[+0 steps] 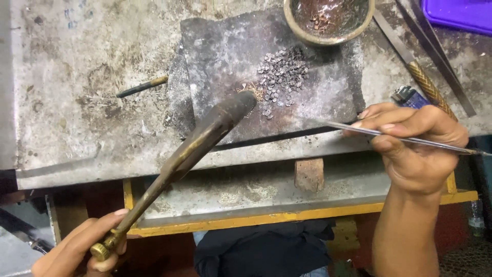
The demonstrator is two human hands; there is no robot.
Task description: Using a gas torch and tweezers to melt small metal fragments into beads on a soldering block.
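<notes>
My left hand (pixel 82 246) grips the brass base of a long blackened torch (pixel 200 141) at the lower left; its nozzle points at a small glowing spot on the dark slab (pixel 220 56). A heap of small dark metal pieces (pixel 282 77) lies on that slab just right of the nozzle. My right hand (pixel 415 146) pinches long thin metal tweezers (pixel 348 127), whose tips reach left over the slab's front edge, apart from the heap.
A round bowl (pixel 328 20) of dark liquid stands at the slab's far edge. A blue lighter (pixel 407 96), long metal files (pixel 425 56) and a purple tray (pixel 458 13) lie at the right. A dark stick (pixel 141 87) lies on the worn grey bench (pixel 77 102).
</notes>
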